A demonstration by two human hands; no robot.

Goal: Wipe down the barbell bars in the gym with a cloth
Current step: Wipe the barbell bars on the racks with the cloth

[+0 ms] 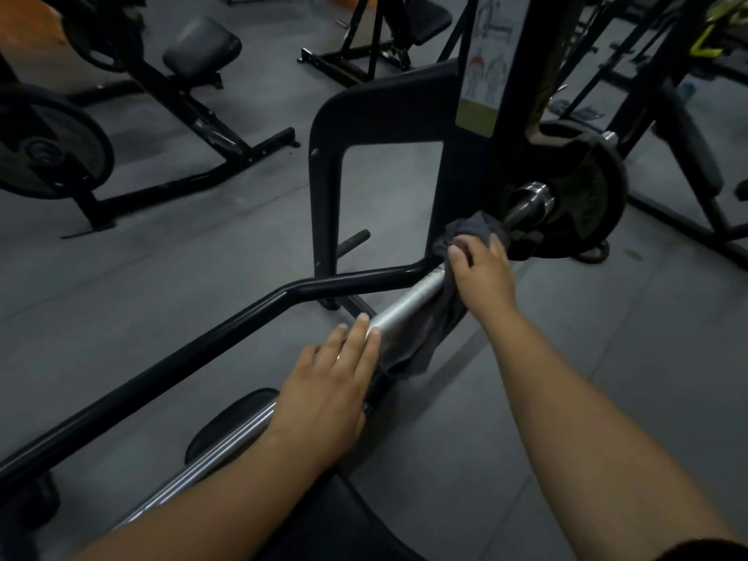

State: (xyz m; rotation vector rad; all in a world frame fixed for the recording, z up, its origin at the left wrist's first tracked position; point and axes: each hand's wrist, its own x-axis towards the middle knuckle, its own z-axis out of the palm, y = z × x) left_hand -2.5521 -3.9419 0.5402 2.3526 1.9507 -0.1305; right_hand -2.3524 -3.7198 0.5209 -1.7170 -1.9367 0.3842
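Grey rubber floor (202, 220), matte and seamed in big tiles, dim light, black machine frames all around.

Barbell bar (404, 307): long axis runs diagonally from lower left, close to me, up and away to the right. Round steel, bright where the light catches it, with streaky reflections along the near stretch. Its far end passes a polished collar (530, 194) and carries a black weight plate (595, 196), round with a raised rim.

Cloth (429, 338): dark grey, soft, creased. It is bunched over the bar just short of the collar, and a loose tail hangs below the bar toward the floor.

Right grip (481, 273): clenched round the cloth on the bar, thumb on the near side, fingers curled over the top.

Left grip (328, 382): released, palm down, fingers straight and together, lying along the bar nearer to me, fingertips just short of the hanging cloth.

Black tube (162, 366), smooth paint, bent in two places, runs beside the bar on its left. Black rack upright (457, 155), flat-sided, stands behind the cloth and bears a pale sticker (485, 54). Black rounded pad (226, 423) shows under the bar's near stretch.
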